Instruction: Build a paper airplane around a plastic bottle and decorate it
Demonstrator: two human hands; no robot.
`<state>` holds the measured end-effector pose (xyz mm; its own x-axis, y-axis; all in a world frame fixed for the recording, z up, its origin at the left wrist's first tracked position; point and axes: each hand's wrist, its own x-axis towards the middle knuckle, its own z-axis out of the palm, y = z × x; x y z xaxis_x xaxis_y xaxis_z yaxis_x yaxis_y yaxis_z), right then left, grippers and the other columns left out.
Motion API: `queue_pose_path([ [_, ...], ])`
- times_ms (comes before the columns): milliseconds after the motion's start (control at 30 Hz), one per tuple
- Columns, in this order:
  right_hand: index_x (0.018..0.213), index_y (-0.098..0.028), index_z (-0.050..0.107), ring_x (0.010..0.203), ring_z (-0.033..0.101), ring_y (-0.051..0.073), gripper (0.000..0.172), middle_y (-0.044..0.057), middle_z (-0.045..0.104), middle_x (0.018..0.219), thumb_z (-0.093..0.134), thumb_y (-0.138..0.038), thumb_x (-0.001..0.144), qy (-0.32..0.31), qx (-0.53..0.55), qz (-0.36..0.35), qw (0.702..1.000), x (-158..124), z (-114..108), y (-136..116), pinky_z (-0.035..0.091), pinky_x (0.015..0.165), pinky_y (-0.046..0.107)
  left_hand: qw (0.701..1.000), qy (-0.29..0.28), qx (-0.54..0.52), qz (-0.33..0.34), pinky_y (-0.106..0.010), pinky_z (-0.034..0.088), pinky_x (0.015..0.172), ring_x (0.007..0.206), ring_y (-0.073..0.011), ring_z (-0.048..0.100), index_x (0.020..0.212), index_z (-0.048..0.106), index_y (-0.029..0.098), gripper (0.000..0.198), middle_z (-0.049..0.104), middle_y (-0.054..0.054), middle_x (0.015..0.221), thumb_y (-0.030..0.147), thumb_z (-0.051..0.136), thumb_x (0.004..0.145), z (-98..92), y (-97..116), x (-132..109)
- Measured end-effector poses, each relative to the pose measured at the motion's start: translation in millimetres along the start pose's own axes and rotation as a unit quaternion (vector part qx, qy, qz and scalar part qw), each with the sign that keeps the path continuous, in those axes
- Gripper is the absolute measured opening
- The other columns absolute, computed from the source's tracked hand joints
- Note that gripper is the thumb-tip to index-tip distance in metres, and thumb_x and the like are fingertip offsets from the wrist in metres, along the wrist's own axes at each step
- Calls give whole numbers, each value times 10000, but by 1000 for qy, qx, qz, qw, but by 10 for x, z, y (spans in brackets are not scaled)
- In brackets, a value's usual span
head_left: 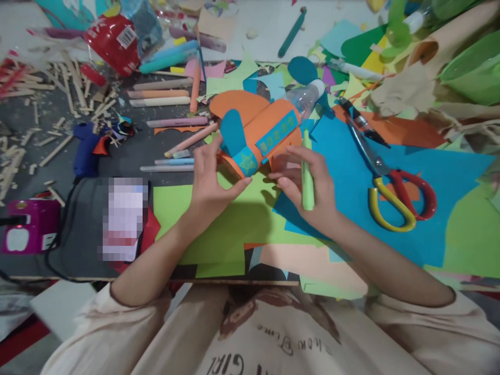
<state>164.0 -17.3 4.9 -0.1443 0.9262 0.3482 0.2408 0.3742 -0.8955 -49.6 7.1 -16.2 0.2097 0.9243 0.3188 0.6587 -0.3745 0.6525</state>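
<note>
A toy plane made from a plastic bottle wrapped in orange paper (252, 122) lies tilted in front of me, its clear neck and white cap pointing to the upper right. It carries a blue strip with drawn circles, a blue fin and a star at the tail. My left hand (209, 179) grips the tail end between thumb and fingers. My right hand (316, 190) has a light green marker (308, 179) tucked between its fingers, and its fingertips are at the plane's lower side; whether they touch is hard to tell.
Red-and-yellow scissors (378, 166) lie on blue paper (339, 198) at right. Light green paper (219, 213) lies under my hands. Several markers (167, 101), a blue glue gun (86, 148), a phone (123, 219), a purple box (33, 224) and wooden sticks (74, 83) are at left.
</note>
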Motion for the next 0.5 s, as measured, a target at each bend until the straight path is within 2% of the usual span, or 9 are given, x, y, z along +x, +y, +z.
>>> queue_pose_path([
  [67, 1299, -372, 441, 908, 712, 193, 448, 54, 634, 1201, 615, -331, 889, 1, -1, 11, 1000, -73, -11, 27, 630, 738, 373, 999, -35, 11, 19, -392, 483, 934, 1096, -251, 529, 1365, 405, 262, 684, 493, -85, 1157, 623, 599, 817, -27, 84, -13],
  [167, 1303, -380, 439, 956, 692, 201, 466, 57, 623, 1206, 628, -352, 878, 35, -12, 21, 999, -127, -72, 40, 626, 766, 376, 992, -106, -1, 70, -387, 481, 941, 1088, -249, 545, 1376, 424, 196, 591, 543, -109, 1126, 542, 515, 906, -74, 210, -24],
  [267, 1310, -369, 433, 1069, 644, 240, 540, 70, 598, 1214, 679, -400, 831, 66, -44, 25, 997, -133, -124, 64, 611, 804, 399, 977, -166, -30, 128, -390, 473, 974, 1155, -257, 537, 1438, 355, 169, 603, 555, -153, 1223, 499, 463, 944, -93, 277, -30],
  [367, 1310, -352, 414, 1175, 568, 291, 664, 81, 543, 1226, 745, -471, 746, 93, -101, 8, 991, -123, -138, 135, 566, 901, 472, 954, -232, -40, 184, -429, 416, 1075, 1314, -272, 456, 1484, 283, 208, 614, 481, -162, 1399, 456, 468, 953, -75, 294, -39],
  [500, 1300, -347, 392, 1169, 537, 304, 693, 83, 503, 1185, 758, -478, 726, 132, -142, 19, 981, -110, -136, 247, 513, 954, 530, 930, -274, -48, 242, -454, 341, 1154, 1425, -269, 346, 1498, 235, 216, 627, 388, -163, 1510, 404, 485, 955, -26, 299, -59],
])
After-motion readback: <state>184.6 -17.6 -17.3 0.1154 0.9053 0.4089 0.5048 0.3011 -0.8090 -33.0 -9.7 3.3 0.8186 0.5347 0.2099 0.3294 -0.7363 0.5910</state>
